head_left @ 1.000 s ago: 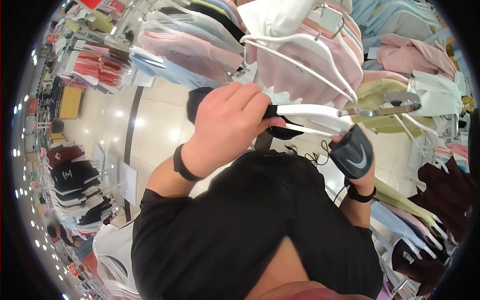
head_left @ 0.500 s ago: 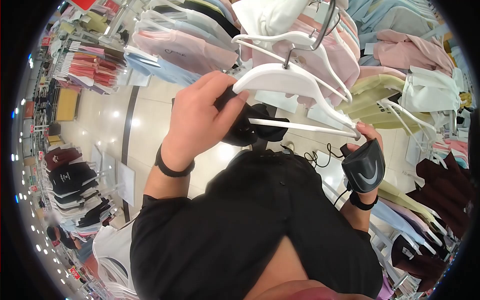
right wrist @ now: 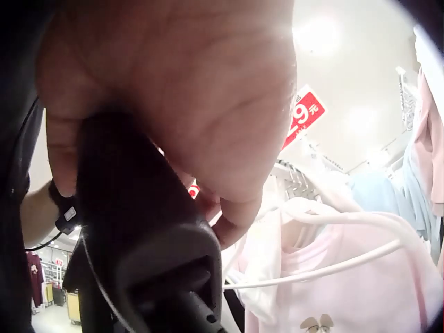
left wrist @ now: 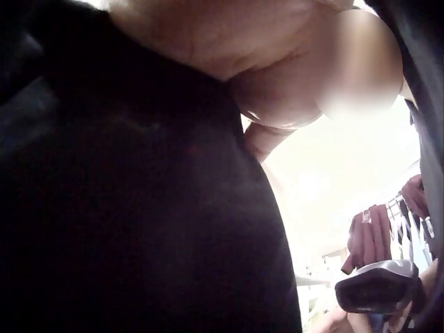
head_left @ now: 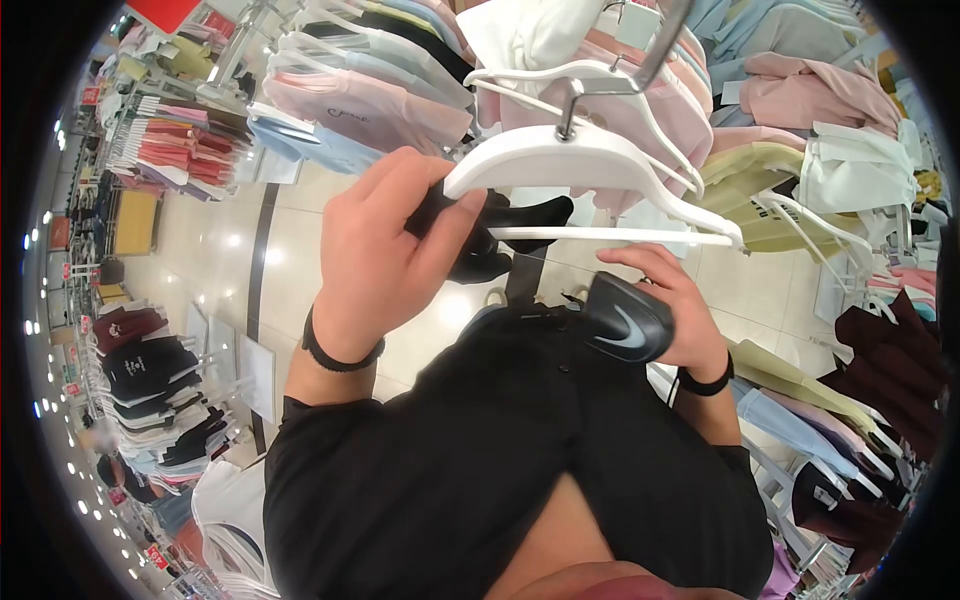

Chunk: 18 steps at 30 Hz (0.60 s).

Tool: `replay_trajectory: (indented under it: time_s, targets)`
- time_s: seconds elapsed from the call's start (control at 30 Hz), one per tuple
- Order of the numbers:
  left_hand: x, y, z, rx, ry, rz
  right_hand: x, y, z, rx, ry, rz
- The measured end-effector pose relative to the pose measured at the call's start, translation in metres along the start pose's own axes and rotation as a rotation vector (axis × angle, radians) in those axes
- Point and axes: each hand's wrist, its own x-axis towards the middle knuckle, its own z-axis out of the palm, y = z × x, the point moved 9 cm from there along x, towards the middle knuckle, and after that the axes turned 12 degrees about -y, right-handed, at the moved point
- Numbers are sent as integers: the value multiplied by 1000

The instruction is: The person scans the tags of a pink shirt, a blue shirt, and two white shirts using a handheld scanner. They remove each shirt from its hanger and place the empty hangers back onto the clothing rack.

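One hanger (head_left: 590,160) end sits inside left grip (head_left: 385,250).

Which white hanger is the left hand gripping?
The thick front hanger, black garment at its end under the left hand; those behind carry pink tops.

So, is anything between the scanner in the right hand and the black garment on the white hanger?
Nothing visible does. The scanner in the right hand sits just below the white hanger, with open space up to the black garment. The left hand grips the garment's other end.
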Motion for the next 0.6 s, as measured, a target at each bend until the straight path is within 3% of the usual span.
replay_trajectory:
  time_s: [0.2, 0.37, 0.47, 0.6]
  targets:
    - [-1, 12, 1, -67, -19, 70, 31, -11, 12, -181, -90, -5]
    - [-6, 15, -3, -128, -20, 109, 33, 1, 27, -253, -135, 145]
    - [-13, 0, -17, -98, 73, 81, 21, 14, 30, -293, -130, 128]
    - [-26, -30, -25, -29, 24, 3, 3, 18, 17, -164, -28, 154]
